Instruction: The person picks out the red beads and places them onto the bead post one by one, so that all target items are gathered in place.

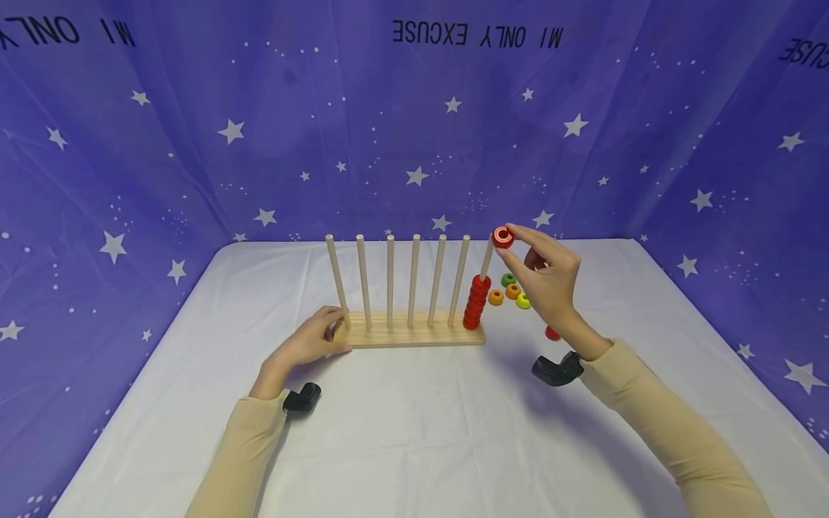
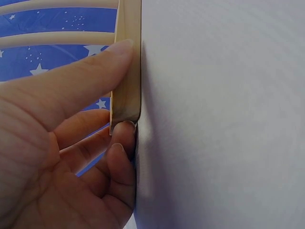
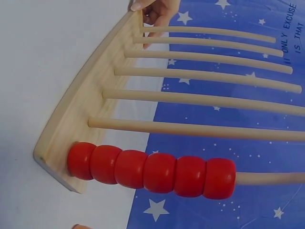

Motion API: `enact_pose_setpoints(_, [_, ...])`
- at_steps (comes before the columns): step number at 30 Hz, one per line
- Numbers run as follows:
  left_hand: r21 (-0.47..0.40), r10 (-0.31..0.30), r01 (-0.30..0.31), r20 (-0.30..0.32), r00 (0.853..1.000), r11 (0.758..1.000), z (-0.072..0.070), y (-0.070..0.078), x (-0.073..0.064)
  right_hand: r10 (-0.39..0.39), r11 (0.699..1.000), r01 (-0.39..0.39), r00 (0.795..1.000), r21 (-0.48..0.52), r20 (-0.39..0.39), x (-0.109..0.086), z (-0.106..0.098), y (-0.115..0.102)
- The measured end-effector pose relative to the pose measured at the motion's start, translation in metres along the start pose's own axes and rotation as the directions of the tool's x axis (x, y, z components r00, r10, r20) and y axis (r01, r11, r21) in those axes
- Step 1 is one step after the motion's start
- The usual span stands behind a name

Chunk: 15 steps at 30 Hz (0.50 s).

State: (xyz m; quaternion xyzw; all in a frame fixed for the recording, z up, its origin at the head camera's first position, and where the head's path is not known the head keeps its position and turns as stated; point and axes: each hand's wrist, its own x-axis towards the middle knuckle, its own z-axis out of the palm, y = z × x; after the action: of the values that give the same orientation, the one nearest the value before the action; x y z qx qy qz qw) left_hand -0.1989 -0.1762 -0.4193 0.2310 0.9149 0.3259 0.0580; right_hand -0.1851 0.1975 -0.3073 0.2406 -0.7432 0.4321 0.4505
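A wooden rack has a flat base [image 1: 414, 338] and a row of several upright pegs [image 1: 391, 280]. My left hand [image 1: 309, 338] grips the base's left end; in the left wrist view the thumb lies along its edge and the fingers curl at the end. Beside the top of the rightmost peg, my right hand [image 1: 550, 277] pinches a red bead [image 1: 498, 242] between thumb and fingertips, its hole facing the head camera. Several red beads [image 3: 160, 172] are stacked on that peg, its upper part bare. The other pegs carry no beads. The right wrist view does not show the pinched bead.
Behind and right of the rack lie loose beads: green [image 1: 508, 278], orange [image 1: 496, 298], another orange [image 1: 512, 291] and yellow [image 1: 523, 301]. A red bead [image 1: 552, 333] lies partly hidden by the right wrist. A purple star-printed curtain [image 1: 363, 158] surrounds the white-covered table [image 1: 401, 432].
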Motion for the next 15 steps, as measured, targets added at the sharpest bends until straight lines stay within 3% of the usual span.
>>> enact_pose_setpoints(15, [-0.001, -0.014, 0.014, 0.009, 1.000, 1.000, 0.000, 0.001, 0.000, 0.046, 0.999, -0.046, 0.999, -0.005, 0.012, 0.007, 0.006, -0.012])
